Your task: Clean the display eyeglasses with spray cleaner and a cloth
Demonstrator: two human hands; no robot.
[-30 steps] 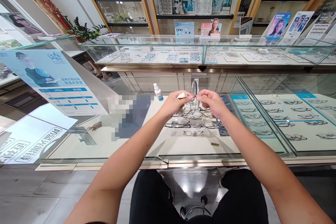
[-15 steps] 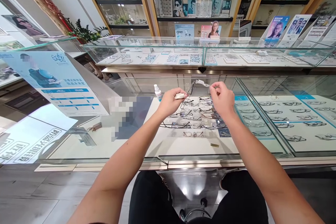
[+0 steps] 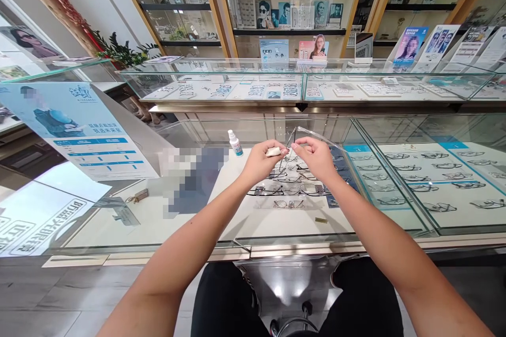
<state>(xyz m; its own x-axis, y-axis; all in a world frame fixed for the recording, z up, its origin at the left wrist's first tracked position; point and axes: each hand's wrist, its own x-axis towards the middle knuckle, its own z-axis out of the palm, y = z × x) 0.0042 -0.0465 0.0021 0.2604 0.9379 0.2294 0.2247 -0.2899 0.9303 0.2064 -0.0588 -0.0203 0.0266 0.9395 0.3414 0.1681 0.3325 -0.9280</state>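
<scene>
Both my hands are raised over a glass counter (image 3: 197, 231). My left hand (image 3: 261, 160) is closed on a small whitish cloth (image 3: 273, 151). My right hand (image 3: 316, 157) pinches a thin-framed pair of glasses (image 3: 291, 143), held between the two hands with one temple hanging down. Below them, several pairs of glasses (image 3: 294, 189) lie in rows on the counter. A small white spray bottle (image 3: 235, 143) with a blue label stands just left of my left hand.
A slanted poster stand (image 3: 85, 134) stands on the counter at left, with a small metal item (image 3: 136, 197) near it. Display cases with glasses (image 3: 435, 179) fill the right side. Another glass case (image 3: 276, 87) and shelves lie beyond. My knees and a stool base (image 3: 292, 321) are below.
My hands parted and came back together. The glasses were turned from upright to level, then brought back toward the cloth. The camera view shifted slightly.
</scene>
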